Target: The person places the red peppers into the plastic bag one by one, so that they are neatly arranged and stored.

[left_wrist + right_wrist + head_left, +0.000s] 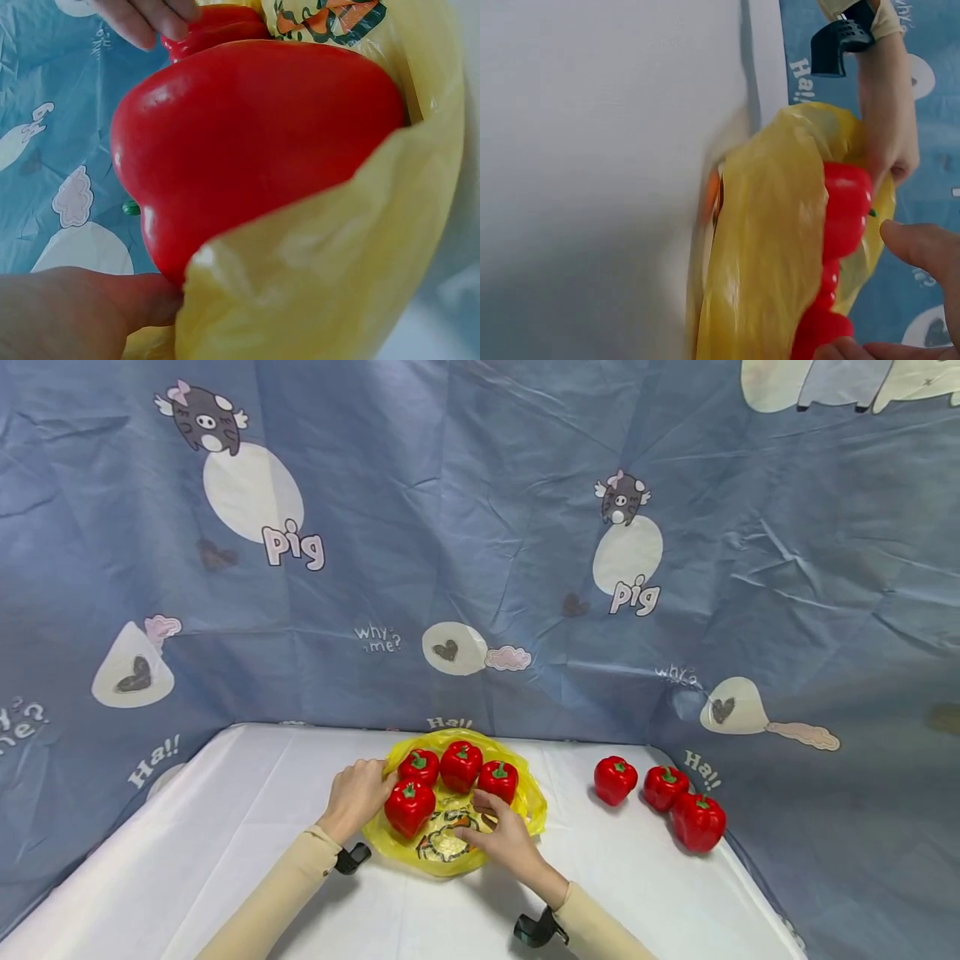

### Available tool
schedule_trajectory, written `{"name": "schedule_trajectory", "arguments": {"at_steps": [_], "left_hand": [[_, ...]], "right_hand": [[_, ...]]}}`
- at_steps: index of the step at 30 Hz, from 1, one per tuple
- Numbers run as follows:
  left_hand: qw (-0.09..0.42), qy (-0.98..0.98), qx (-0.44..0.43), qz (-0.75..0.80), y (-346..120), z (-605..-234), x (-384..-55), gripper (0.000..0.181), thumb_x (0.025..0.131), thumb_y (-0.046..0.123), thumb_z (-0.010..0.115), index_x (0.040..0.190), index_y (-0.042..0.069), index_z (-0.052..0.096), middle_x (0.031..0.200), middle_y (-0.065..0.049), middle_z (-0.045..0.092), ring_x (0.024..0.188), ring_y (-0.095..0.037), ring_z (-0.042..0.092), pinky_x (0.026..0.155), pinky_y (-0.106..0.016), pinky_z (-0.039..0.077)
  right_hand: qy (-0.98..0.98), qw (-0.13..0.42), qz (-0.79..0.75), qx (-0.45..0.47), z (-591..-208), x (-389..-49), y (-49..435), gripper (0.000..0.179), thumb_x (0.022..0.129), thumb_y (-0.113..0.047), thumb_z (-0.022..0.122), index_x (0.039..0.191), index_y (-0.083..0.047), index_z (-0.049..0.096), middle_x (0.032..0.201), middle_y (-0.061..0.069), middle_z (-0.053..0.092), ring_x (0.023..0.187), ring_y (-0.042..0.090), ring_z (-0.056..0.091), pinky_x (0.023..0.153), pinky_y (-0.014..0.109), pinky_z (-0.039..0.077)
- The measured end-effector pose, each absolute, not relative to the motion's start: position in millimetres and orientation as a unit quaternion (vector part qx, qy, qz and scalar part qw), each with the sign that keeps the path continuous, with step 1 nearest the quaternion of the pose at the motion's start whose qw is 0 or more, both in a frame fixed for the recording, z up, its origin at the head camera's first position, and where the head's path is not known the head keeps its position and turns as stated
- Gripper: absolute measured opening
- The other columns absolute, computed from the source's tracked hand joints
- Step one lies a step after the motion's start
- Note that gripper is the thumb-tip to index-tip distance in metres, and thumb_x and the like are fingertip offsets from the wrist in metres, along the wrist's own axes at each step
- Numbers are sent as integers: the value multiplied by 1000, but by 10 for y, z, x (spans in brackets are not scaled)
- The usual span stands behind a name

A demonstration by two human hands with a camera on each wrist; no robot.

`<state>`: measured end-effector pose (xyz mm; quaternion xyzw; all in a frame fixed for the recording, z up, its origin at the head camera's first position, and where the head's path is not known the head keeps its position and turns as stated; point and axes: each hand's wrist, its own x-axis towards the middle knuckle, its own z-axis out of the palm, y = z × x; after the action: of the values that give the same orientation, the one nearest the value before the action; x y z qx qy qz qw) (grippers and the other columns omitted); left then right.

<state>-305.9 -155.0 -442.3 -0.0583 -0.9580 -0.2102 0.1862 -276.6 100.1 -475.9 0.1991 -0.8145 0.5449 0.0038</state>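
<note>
A yellow plastic bag (pixel 450 870) lies spread open on the table, with several red bell peppers in it. At its left rim my left hand (pixel 358 797) grips the edge of the bag. One bell pepper (pixel 409 808) stands just beside that hand; in the left wrist view the bag's edge partly covers this pepper (pixel 255 142). My right hand (pixel 510 839) reaches over the bag's right side, thumb and fingers apart. Its fingers are right at the rightmost bell pepper (pixel 501 777) in the bag. Printed marks show on the bag's floor.
To the right on the white table (pixel 600 893) stand three more red bell peppers: one alone (pixel 615 781) and two close together, the nearer one (pixel 699 823) by the table's right edge. A blue patterned cloth (pixel 480 543) hangs behind the table and along its sides.
</note>
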Motion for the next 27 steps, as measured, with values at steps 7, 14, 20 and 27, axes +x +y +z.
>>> {"name": "schedule_trajectory", "arguments": {"at_steps": [7, 14, 20, 27], "left_hand": [[185, -957, -57, -215, -1585, -4418, -3057, 25, 91, 20, 63, 68, 9, 60, 51, 1, 40, 43, -14, 40, 41, -26, 29], [180, -957, -61, -221, -1581, -4412, -3061, 25, 91, 21, 63, 69, 8, 60, 51, 1, 42, 43, -14, 41, 41, -27, 30], [186, -957, -60, -216, -1580, -4409, -3063, 26, 91, 21, 63, 68, 9, 60, 50, 1, 40, 43, -13, 40, 41, -26, 29], [185, -956, -61, -220, -1575, -4422, -3063, 28, 91, 20, 63, 65, 10, 57, 50, 1, 42, 42, -13, 40, 40, -26, 29]], "right_hand": [[-810, 7, 558, 183, -4760, -2667, 1289, 68, 81, -19, 78, 137, 2, 46, 132, 21, 56, 124, 37, 52, 103, 44, 43], [-814, 65, 558, 148, -4518, -2484, 1549, 61, 79, -7, 78, 132, 4, 51, 131, 25, 55, 123, 41, 53, 102, 51, 40], [-826, 85, 546, 113, -4334, -2410, 1796, 64, 78, -6, 78, 134, 4, 49, 132, 24, 55, 126, 39, 52, 104, 46, 40], [-826, 110, 546, 85, -4491, -2582, 2152, 68, 78, -9, 80, 136, 1, 47, 135, 22, 53, 128, 35, 50, 106, 44, 38]]}}
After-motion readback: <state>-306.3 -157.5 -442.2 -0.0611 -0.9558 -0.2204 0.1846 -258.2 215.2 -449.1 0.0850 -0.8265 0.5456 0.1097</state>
